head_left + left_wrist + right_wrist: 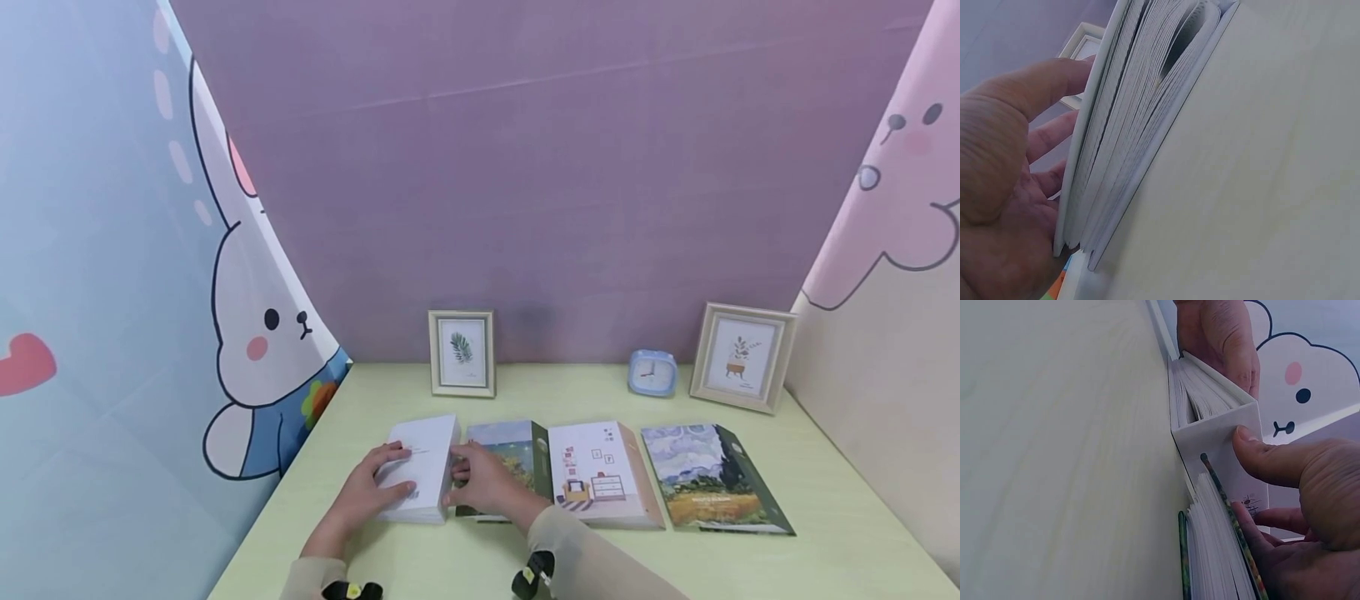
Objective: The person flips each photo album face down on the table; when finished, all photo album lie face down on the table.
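A thick white book (429, 450) lies flat on the table, left of the other books. Its front edge of pages (1141, 81) shows in the left wrist view, with a small gap among the pages. My left hand (362, 500) rests on its cover from the left, thumb and fingers spread apart. From the right, my right hand (486, 482) touches the book's spine (1210, 434) with the thumb tip, its fingers extended along the spine. Under that hand lies a thick book with a painted landscape cover (506, 435), partly hidden by it.
Beside these lie a book with a furniture drawing (600, 458) and another painted-landscape book (697, 479). At the back stand a leaf picture frame (462, 354), a blue alarm clock (652, 372) and a plant picture frame (742, 358). Printed fabric walls (525, 208) surround the table (847, 500).
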Motion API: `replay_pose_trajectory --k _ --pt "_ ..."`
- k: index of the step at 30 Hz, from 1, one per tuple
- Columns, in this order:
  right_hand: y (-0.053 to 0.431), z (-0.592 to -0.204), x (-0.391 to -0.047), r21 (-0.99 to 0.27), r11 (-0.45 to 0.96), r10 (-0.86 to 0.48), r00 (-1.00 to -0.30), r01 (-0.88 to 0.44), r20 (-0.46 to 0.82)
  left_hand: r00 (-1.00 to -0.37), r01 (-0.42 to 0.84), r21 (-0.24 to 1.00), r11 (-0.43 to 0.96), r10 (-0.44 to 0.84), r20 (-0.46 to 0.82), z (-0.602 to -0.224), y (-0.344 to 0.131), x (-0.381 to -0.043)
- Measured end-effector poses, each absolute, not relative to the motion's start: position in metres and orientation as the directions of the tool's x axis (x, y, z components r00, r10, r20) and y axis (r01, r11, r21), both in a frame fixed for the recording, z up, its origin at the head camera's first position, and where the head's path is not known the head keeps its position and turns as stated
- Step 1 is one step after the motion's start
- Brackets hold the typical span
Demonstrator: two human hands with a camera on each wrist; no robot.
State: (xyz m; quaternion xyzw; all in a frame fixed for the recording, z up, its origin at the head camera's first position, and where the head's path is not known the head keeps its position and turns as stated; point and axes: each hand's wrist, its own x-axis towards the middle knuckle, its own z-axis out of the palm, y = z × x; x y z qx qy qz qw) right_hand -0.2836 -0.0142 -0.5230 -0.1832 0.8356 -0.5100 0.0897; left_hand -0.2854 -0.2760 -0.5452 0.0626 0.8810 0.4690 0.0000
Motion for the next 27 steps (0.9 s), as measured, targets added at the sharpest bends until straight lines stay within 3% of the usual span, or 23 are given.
replay_pose_trajectory --k 11,27 --pt "-0.012 -0.525 -0.284 -0.894 0.392 -0.404 -0.914 -0.219 0.047 -0.992 0.115 0.823 0.557 0.114 0.061 -0.546 -0.275 -0.287" --pt "0.011 -0.519 -0.272 -0.926 0.304 -0.457 -0.887 -0.224 0.065 -0.974 0.228 0.812 0.538 0.132 0.186 -0.540 -0.272 -0.277"
